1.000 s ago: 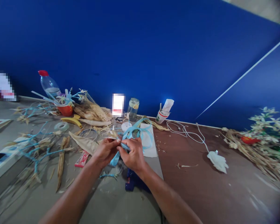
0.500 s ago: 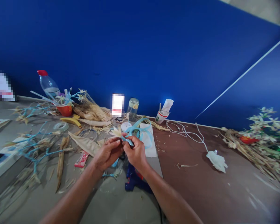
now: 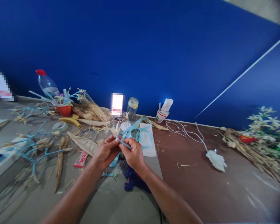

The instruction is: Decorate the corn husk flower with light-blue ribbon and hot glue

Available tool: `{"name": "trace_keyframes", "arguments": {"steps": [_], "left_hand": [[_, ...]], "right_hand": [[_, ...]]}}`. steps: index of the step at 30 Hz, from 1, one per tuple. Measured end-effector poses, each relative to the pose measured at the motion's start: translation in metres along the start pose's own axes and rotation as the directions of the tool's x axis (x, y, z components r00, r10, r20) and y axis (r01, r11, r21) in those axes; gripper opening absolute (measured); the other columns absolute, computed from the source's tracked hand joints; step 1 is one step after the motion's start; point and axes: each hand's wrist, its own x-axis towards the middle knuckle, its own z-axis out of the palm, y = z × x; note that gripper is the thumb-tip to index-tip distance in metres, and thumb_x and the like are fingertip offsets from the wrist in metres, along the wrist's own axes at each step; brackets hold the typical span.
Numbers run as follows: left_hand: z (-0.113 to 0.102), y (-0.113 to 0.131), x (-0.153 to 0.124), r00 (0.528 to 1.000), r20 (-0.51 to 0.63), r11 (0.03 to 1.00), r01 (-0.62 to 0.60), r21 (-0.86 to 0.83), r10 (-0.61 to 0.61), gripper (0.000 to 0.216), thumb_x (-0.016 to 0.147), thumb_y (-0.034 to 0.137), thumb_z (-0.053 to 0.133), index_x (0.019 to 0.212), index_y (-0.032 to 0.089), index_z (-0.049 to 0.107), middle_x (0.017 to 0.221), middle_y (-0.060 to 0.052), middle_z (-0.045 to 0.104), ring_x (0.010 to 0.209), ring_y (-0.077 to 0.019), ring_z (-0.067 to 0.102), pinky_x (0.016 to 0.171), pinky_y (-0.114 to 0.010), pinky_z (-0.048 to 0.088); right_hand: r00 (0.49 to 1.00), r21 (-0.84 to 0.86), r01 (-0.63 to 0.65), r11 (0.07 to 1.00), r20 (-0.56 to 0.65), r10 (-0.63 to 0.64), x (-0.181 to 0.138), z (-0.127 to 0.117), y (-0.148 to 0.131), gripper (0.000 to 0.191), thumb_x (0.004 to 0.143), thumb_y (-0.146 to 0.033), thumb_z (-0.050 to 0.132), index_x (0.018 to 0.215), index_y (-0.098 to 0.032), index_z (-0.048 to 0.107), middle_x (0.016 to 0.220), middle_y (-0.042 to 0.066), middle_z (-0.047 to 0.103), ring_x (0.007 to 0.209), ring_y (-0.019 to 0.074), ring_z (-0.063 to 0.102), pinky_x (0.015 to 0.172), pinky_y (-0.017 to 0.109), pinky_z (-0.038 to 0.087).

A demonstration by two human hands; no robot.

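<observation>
Held up over the middle of the table is a pale husk flower [image 3: 114, 129], its petals pointing up and left. My left hand [image 3: 108, 150] pinches it at the base, fingers closed. A light blue strip [image 3: 150, 133] runs from the flower's base into my right hand [image 3: 133, 153], whose thumb and fingers are closed on it. Loops of the strip spread behind the hands over a white sheet [image 3: 151, 149]. Below the right wrist lies a dark blue glue gun [image 3: 133, 180], partly covered by the forearm.
Blue-wrapped flower branches [image 3: 40, 155] and dry husks [image 3: 59, 168] lie to the left. At the back stand a plastic bottle [image 3: 46, 84], a red bowl [image 3: 64, 109], a jar [image 3: 132, 109] and a paper cup [image 3: 161, 115]. A white cable [image 3: 189, 133] and a flower bunch [image 3: 263, 130] are rightward.
My right hand has drawn slightly down and left, with the strip now stretched straighter from the flower's base. The flower has turned and sits a little further left.
</observation>
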Motion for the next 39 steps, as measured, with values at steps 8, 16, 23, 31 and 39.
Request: {"name": "trace_keyframes", "arguments": {"steps": [8, 16, 23, 31, 39], "left_hand": [[-0.006, 0.008, 0.0, 0.99, 0.134, 0.998, 0.056, -0.023, -0.052, 0.01, 0.066, 0.011, 0.07, 0.075, 0.011, 0.066, 0.077, -0.002, 0.062, 0.055, -0.0052, 0.051, 0.063, -0.022, 0.047], [-0.01, 0.005, 0.001, 0.986, 0.104, 0.99, 0.123, 0.071, -0.13, 0.007, 0.07, 0.016, 0.069, 0.074, 0.013, 0.065, 0.078, -0.003, 0.063, 0.072, -0.0154, 0.062, 0.071, -0.031, 0.051], [-0.007, 0.006, 0.003, 0.999, 0.031, 0.953, -0.017, 0.303, 0.008, 0.015, 0.066, 0.022, 0.074, 0.072, 0.012, 0.065, 0.075, -0.004, 0.065, 0.068, -0.0138, 0.061, 0.071, -0.029, 0.051], [-0.013, 0.005, 0.006, 0.997, 0.049, 0.824, -0.083, 0.561, 0.068, 0.023, 0.068, 0.033, 0.071, 0.069, 0.013, 0.059, 0.06, 0.002, 0.057, 0.053, -0.0073, 0.048, 0.054, -0.019, 0.039], [-0.012, 0.004, 0.006, 0.986, 0.154, 0.879, -0.13, 0.459, 0.066, 0.021, 0.067, 0.028, 0.072, 0.079, 0.013, 0.064, 0.07, 0.0, 0.062, 0.066, -0.011, 0.053, 0.064, -0.023, 0.041]], "right_hand": [[0.948, 0.427, -0.308, 0.85, 0.065, 0.311, 0.004, 0.003, 0.008, 0.032, 0.076, -0.046, 0.054, 0.067, -0.016, 0.062, 0.065, 0.001, 0.06, 0.06, 0.012, 0.052, 0.054, 0.022, 0.041], [0.902, 0.599, -0.427, 0.677, 0.234, 0.363, 0.015, -0.006, 0.004, 0.021, 0.06, -0.035, 0.069, 0.057, -0.017, 0.058, 0.053, -0.004, 0.053, 0.052, 0.0095, 0.044, 0.054, 0.022, 0.038], [0.953, 0.367, -0.299, 0.881, 0.158, 0.257, 0.015, -0.009, 0.008, 0.019, 0.07, -0.034, 0.061, 0.061, -0.017, 0.058, 0.054, -0.004, 0.051, 0.052, 0.0092, 0.043, 0.054, 0.022, 0.036], [0.993, 0.02, -0.023, 1.0, 0.119, 0.02, 0.01, -0.015, -0.003, 0.018, 0.077, -0.028, 0.055, 0.064, -0.017, 0.061, 0.063, 0.0, 0.062, 0.063, 0.0128, 0.054, 0.065, 0.024, 0.041], [0.991, -0.062, 0.055, 0.997, 0.124, -0.047, 0.009, -0.016, -0.005, 0.016, 0.078, -0.028, 0.057, 0.066, -0.019, 0.062, 0.067, 0.001, 0.065, 0.069, 0.015, 0.056, 0.073, 0.029, 0.04]]}}
